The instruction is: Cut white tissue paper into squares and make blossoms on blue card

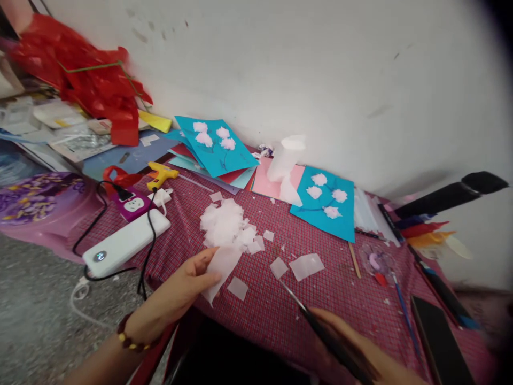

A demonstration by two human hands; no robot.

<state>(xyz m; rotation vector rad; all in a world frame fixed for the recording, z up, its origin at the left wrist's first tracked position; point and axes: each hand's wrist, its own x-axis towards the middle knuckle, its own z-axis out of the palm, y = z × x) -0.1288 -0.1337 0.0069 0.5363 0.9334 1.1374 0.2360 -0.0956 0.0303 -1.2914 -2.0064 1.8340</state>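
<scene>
My left hand (200,275), with a beaded bracelet at the wrist, pinches a piece of thin white tissue paper (224,263) near the table's front edge. My right hand (348,337) is closed around black-handled scissors (306,309), whose narrow metal blade points toward a small paper square (279,267). A larger rectangular paper piece (306,266) lies beside that square. Another cut square (238,288) is just right of my left hand. Behind the held sheet is a heap of white paper pieces (224,222).
Blue cards with white flowers (326,200) lean at the back, near a tissue roll (286,158). A yellow glue gun (161,174), purple socket (133,204) and white power bank (126,243) with cables are on the left. A paintbrush (404,310) and wooden stick (355,260) lie on the right.
</scene>
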